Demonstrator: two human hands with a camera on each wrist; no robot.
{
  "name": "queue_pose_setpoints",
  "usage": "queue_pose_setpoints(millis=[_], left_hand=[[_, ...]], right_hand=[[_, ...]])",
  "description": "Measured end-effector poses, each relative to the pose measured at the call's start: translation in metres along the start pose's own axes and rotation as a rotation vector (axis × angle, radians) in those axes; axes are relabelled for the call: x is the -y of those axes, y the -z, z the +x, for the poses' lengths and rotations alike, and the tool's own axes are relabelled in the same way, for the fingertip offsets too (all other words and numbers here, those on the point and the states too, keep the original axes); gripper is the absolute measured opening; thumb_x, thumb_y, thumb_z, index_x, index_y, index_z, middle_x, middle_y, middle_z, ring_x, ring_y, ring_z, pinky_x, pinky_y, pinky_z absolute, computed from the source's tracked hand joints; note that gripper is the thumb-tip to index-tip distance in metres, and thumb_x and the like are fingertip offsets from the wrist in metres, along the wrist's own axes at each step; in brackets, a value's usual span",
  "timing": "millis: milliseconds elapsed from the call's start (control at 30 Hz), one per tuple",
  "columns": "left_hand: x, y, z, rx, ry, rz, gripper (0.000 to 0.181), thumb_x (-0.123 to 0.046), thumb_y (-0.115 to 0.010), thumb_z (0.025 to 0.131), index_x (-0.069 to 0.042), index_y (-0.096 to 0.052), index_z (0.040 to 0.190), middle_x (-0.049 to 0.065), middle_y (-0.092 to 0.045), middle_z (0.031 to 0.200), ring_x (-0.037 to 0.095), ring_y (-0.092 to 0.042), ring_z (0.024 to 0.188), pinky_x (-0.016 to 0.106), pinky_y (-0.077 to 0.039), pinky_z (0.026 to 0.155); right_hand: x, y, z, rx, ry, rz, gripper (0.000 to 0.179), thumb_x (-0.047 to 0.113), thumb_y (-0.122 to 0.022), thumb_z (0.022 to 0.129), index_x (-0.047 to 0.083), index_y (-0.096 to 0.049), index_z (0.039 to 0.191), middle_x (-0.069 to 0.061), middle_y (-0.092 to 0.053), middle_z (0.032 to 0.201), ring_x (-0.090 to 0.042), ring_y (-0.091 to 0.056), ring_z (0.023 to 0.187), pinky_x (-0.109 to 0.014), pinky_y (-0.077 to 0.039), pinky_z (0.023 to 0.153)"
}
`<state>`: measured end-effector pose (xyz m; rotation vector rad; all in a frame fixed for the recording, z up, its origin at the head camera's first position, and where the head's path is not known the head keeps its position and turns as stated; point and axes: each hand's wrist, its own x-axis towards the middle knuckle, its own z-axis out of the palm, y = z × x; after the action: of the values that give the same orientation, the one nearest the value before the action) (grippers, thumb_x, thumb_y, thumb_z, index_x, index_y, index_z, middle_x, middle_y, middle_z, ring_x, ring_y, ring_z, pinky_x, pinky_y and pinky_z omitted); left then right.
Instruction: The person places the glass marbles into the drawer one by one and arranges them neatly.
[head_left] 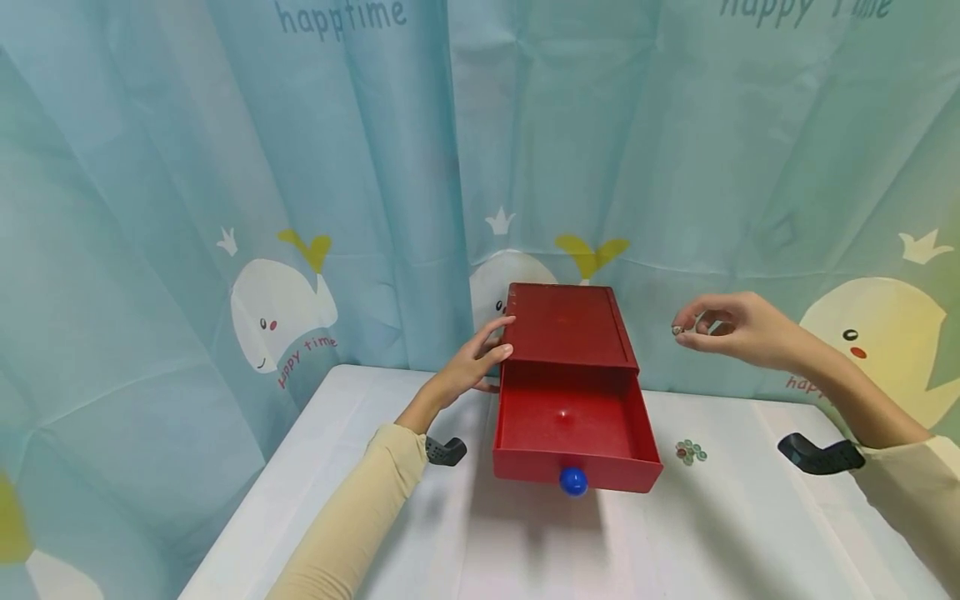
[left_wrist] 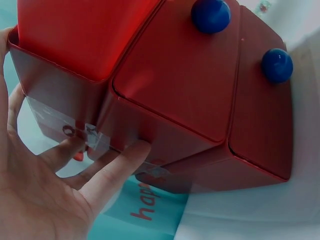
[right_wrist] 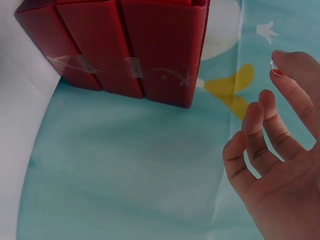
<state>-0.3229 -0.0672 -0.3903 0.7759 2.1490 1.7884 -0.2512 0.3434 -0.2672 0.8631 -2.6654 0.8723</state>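
1. We stretch our left arm (head_left: 356,521) forward, the left hand (head_left: 461,372) with its fingers (left_wrist: 114,176) extended and spread.
2. We hold our right arm (head_left: 855,383) angled inward, the right hand (head_left: 750,333) raised, thumb (head_left: 703,342) and forefinger (head_left: 696,307) pinching at the tips.

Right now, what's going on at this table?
A person's left hand touches the left side of a red box-shaped unit with three drawers. Its top drawer is pulled open; the lower drawers look closed. The right hand, raised to the right of the unit, pinches a small shiny white-and-red piece. A cluster of small round greenish and reddish pieces lies on the white table, right of the open drawer.
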Motion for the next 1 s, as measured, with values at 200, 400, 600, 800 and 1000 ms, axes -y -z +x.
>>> queue_pose_setpoints(millis=[200, 400, 600, 800, 1000], left_hand=[[-0.002, -0.001, 0.001, 0.001, -0.003, 0.007, 0.063, -0.038, -0.054, 0.101, -0.039, -0.031, 0.159, 0.012, -0.033, 0.161, 0.039, -0.043, 0.140, 0.056, -0.058, 0.089], [-0.002, -0.001, 0.000, 0.001, 0.005, 0.004, 0.062, -0.039, -0.054, 0.101, -0.041, -0.031, 0.159, 0.011, -0.034, 0.161, 0.038, -0.044, 0.139, 0.056, -0.057, 0.090], [-0.002, -0.001, -0.001, 0.003, 0.007, -0.005, 0.062, -0.041, -0.054, 0.101, -0.042, -0.031, 0.159, 0.012, -0.034, 0.161, 0.038, -0.046, 0.138, 0.057, -0.057, 0.090], [-0.003, -0.001, -0.002, 0.011, 0.003, -0.011, 0.063, -0.042, -0.054, 0.101, -0.041, -0.031, 0.159, 0.012, -0.031, 0.162, 0.038, -0.044, 0.140, 0.057, -0.057, 0.090], [-0.003, -0.001, -0.001, 0.000, 0.007, -0.013, 0.062, -0.042, -0.055, 0.101, -0.041, -0.032, 0.158, 0.012, -0.031, 0.163, 0.038, -0.045, 0.139, 0.058, -0.057, 0.089]], right_hand=[[0.008, 0.000, 0.013, 0.049, 0.045, 0.024, 0.020, 0.006, -0.080, 0.089, 0.020, -0.074, 0.103, 0.002, -0.071, 0.091, -0.014, -0.063, 0.076, -0.022, -0.054, 0.064], [0.018, -0.003, 0.026, 0.107, 0.061, 0.047, 0.017, 0.009, -0.079, 0.090, 0.019, -0.074, 0.102, 0.002, -0.071, 0.095, -0.015, -0.064, 0.078, -0.024, -0.057, 0.068], [0.027, -0.008, 0.038, 0.148, 0.044, 0.060, 0.014, 0.014, -0.079, 0.091, 0.019, -0.075, 0.103, 0.001, -0.070, 0.097, -0.018, -0.065, 0.080, -0.027, -0.059, 0.071], [0.036, -0.015, 0.048, 0.189, 0.063, 0.091, 0.015, 0.015, -0.079, 0.091, 0.014, -0.074, 0.106, 0.000, -0.069, 0.096, -0.019, -0.065, 0.082, -0.029, -0.060, 0.071], [0.045, -0.022, 0.061, 0.230, 0.103, 0.126, 0.012, 0.015, -0.078, 0.092, 0.015, -0.073, 0.104, 0.002, -0.069, 0.095, -0.020, -0.065, 0.082, -0.029, -0.059, 0.070]])
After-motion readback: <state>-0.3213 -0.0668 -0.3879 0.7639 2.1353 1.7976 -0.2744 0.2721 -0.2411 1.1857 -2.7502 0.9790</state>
